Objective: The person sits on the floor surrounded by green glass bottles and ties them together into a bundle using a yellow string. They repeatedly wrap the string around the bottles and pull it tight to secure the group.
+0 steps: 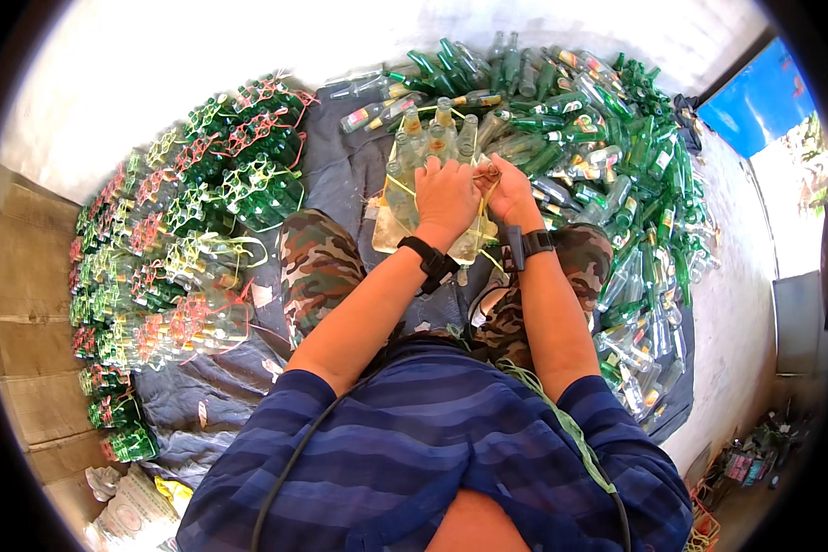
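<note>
A group of clear glass bottles [444, 123] stands upright between my knees, with yellow-green plastic twine [401, 183] around it. My left hand [446, 196] lies over the near bottles, its fingers curled at the twine near their necks. Beside it on the right, my right hand [509, 193] pinches a strand of the same twine, and the fingertips of both hands nearly meet. A pale board or block [388, 231] shows at the base of the group. Part of the twine and the lower bottles are hidden behind my hands.
Loose green and clear bottles [579, 131] lie heaped ahead and to the right. At the left stand many bottle bundles [179, 276] tied with red and green twine. A dark sheet [345, 159] covers the floor. White walls [738, 255] and cardboard [34, 303] flank the area.
</note>
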Demonstrator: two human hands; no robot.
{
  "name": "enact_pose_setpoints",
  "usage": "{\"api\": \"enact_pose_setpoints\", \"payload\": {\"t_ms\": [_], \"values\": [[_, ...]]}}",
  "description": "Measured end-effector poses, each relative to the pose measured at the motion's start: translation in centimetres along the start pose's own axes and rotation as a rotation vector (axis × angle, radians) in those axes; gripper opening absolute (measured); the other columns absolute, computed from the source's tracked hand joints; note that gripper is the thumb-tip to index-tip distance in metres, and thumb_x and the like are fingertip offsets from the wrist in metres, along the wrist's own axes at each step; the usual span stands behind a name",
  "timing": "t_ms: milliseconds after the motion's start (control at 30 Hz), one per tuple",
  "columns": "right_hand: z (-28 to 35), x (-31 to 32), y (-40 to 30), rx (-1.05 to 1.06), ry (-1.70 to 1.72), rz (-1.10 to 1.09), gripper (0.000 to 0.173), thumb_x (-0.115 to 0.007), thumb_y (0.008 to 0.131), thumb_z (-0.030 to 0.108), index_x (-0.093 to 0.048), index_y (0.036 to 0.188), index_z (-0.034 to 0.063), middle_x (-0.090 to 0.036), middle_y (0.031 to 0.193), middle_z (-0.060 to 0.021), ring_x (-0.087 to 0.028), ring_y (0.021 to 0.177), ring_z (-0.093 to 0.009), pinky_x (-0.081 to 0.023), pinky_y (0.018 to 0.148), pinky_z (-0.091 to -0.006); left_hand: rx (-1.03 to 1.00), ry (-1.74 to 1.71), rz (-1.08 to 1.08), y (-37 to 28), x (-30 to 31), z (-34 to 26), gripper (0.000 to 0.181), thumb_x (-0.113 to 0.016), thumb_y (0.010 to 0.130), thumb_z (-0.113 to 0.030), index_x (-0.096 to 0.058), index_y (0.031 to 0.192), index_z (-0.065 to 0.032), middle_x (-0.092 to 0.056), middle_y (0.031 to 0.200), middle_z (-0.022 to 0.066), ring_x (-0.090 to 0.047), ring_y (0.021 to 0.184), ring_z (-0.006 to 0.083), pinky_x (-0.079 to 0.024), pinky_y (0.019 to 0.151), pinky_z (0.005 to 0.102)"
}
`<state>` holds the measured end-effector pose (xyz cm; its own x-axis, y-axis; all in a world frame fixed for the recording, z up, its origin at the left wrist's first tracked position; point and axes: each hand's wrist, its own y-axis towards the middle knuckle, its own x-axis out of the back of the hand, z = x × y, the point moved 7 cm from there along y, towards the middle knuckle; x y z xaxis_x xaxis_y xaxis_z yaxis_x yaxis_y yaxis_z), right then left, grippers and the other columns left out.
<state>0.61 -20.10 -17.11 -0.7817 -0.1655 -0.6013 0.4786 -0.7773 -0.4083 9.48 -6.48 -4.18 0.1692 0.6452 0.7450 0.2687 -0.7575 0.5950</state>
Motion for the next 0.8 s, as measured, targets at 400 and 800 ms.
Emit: {"api": "enact_pose_setpoints", "payload": {"t_ms": [400,800], "values": [[7.2,-2.6,-6.0,1.115,-1.427,-0.501,0.024,-0.064,0.093,0.016,-0.061,0.112,0.0013,-0.069,0.098,-0.0153,-0.066,0.085,-0.038,-0.052,0.078,-0.0457,-0.102,0.015,0.011,-0.3,-1.0,0.0,0.009,-0.066,0.087,-0.018,-0.061,0.081,-0.0122,-0.059,0.084,0.0044,-0.056,0.089,0.0278,-0.043,0.077,0.042],[3.1,-3.9,-4.5,0.517,-1.145,-0.035,0.025,-0.063,0.095,0.023,-0.063,0.102,-0.0007,-0.073,0.085,-0.0171,-0.071,0.078,-0.034,-0.054,0.071,-0.0403,-0.108,-0.028,0.014,-0.4,-0.7,-0.1,0.005,-0.066,0.086,-0.017,-0.063,0.086,-0.0136,-0.059,0.086,0.0032,-0.056,0.09,0.0277,-0.043,0.078,0.0419]]}}
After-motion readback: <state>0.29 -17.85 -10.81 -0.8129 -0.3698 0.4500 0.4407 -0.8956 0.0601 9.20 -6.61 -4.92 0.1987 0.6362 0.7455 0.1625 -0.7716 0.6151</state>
